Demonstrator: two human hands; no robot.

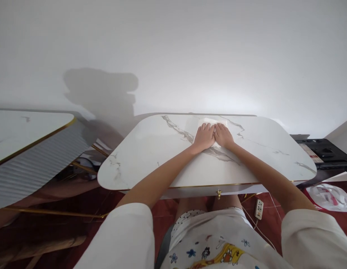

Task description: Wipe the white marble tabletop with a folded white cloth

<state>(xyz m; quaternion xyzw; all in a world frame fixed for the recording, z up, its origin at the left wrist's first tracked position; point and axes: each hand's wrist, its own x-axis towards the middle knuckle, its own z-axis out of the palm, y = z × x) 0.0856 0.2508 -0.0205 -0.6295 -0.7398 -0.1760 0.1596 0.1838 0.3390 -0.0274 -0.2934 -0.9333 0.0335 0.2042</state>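
Near end first: plastic bag (328,197) on the floor beyond the tabletop's front right corner. Pale and pink bits show through; can't make out what they are. Power strip (259,209) on the floor off the front edge. Drawer front (195,192) under the front edge, gold knob (219,194) on it, looks closed, contents hidden.

Key relation: white cloth (209,120) lies flat directly under both hands, around mid-length of the tabletop (139,149), just short of the back edge. It pokes out past the fingertips toward that edge. Long axis: can't tell, hands cover too much. Neither hand nearer, both on it. Left hand (204,137) palm down, fingers extended and close together, resting on the cloth, not wrapped round it. Right hand (223,135) same, touching the left at the thumb side. Wall behind the back edge.
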